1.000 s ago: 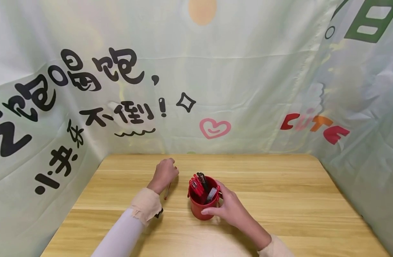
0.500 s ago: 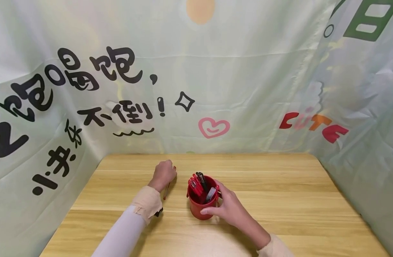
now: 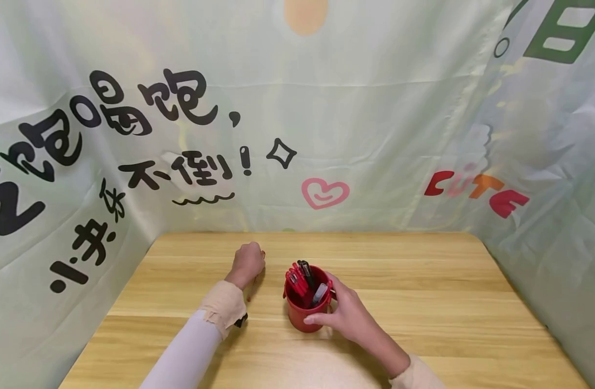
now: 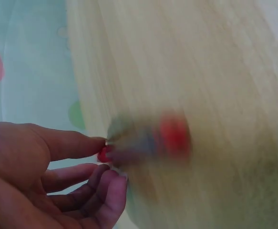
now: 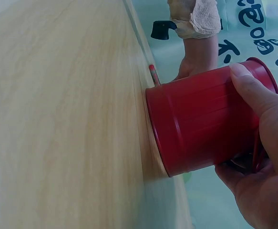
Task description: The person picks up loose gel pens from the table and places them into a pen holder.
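My left hand [image 3: 248, 263] is low over the table, left of the cup. Its thumb and fingertips pinch a red-tipped pen [image 4: 143, 145], whose far part is blurred in the left wrist view. From the head, the pen's lower end shows just below the hand. My right hand [image 3: 349, 314] grips the right side of a red pen cup [image 3: 301, 319], thumb across the near wall, fingers behind it. The cup stands upright on the table. Inside it lean several red pens [image 3: 296, 282], black pens [image 3: 307, 274] and a grey-white one [image 3: 319, 294].
A light wooden table [image 3: 423, 281] lies under both hands. Around its back and sides hangs a pale printed cloth [image 3: 375, 135], close to the table's edge. A small black piece [image 3: 241, 320] sticks out from the left wrist's wrap.
My left hand has drawn slightly left and toward me with the pen, and its fingers show less from the head. The right hand and the cup have stayed in place.
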A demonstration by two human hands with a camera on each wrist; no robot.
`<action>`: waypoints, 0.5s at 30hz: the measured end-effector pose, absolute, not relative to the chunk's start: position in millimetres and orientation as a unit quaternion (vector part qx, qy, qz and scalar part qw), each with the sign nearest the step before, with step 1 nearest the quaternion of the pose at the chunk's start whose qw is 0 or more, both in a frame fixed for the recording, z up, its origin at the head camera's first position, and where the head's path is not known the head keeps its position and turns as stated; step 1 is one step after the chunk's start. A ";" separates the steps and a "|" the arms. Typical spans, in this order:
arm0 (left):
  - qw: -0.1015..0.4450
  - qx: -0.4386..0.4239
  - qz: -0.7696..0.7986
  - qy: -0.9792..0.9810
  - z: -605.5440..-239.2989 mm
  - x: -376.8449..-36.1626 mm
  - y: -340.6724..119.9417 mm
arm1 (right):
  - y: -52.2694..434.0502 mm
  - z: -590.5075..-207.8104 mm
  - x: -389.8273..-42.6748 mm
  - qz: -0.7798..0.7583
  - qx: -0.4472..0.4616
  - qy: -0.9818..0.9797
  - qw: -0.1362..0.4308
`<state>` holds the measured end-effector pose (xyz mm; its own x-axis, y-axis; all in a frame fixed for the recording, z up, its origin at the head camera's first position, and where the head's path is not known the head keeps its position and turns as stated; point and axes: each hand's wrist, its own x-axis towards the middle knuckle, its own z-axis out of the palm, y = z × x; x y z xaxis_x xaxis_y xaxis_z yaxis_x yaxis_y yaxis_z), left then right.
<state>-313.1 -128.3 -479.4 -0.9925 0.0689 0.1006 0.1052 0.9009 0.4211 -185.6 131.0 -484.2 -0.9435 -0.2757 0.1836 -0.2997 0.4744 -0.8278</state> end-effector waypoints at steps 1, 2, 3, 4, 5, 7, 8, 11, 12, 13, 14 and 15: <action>0.044 -0.046 -0.215 -0.974 -480.2 -313.6 -128.8 | 131.2 -484.0 -185.6 0.485 0.167 -0.858 0.013; 0.045 -0.047 -0.216 -0.974 -481.1 -314.2 -129.4 | 131.1 -484.1 -185.7 0.485 0.167 -0.858 0.013; 0.047 -0.047 -0.215 -0.974 -482.0 -314.6 -130.1 | 131.2 -484.2 -185.8 0.484 0.168 -0.858 0.013; 0.048 -0.047 -0.217 -0.974 -482.6 -314.9 -130.7 | 131.2 -484.4 -186.0 0.484 0.169 -0.859 0.014; 0.049 -0.047 -0.220 -0.973 -483.1 -315.0 -131.5 | 131.1 -484.5 -186.1 0.483 0.170 -0.859 0.013; 0.048 -0.048 -0.227 -0.971 -483.3 -314.5 -133.0 | 131.0 -484.6 -186.3 0.483 0.171 -0.859 0.013; 0.047 -0.051 -0.231 -0.970 -483.2 -314.2 -133.7 | 131.0 -484.8 -186.4 0.483 0.171 -0.859 0.012; 0.038 -0.056 -0.242 -0.968 -482.0 -313.2 -135.3 | 130.9 -484.7 -186.4 0.483 0.169 -0.859 0.011; 0.035 -0.057 -0.243 -0.968 -482.2 -313.7 -135.7 | 131.0 -484.7 -186.5 0.484 0.169 -0.859 0.010; 0.031 -0.056 -0.245 -0.967 -482.7 -314.3 -136.1 | 131.2 -484.8 -186.5 0.484 0.169 -0.859 0.010; 0.028 -0.054 -0.246 -0.967 -483.2 -314.8 -136.5 | 131.2 -484.9 -186.6 0.484 0.168 -0.859 0.010; 0.024 -0.051 -0.247 -0.967 -483.5 -315.1 -136.7 | 131.3 -485.0 -186.6 0.484 0.169 -0.859 0.009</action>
<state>-315.1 -136.7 -483.5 -0.9937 0.0859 0.0722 0.1100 0.8726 0.4759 -186.6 131.3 -485.0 -0.9428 -0.2809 0.1793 -0.2989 0.4752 -0.8275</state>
